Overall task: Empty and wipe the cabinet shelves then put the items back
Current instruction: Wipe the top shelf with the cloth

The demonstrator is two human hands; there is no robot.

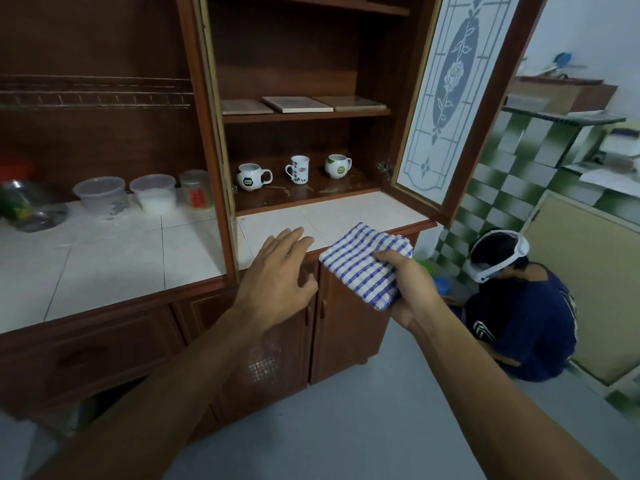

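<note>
Your left hand [277, 268] hovers spread over the counter [346, 209] edge, holding nothing. Three mugs [298, 169] sit on the lower shelf [329, 188], three flat boards [297, 104] one shelf up, so emptying looks not yet done. Folded checked cloth [367, 265] sits at the counter's front edge, thumb-pinched in your right hand [412, 289] — wiping probably pending.

The person shows only two arms, both in front of the cabinet [294, 57]. Each forearm is bare along all its visible length, slim, with a narrow wrist. The left hand [277, 275] and the right hand [414, 289] are bare also, with long fingers
</note>
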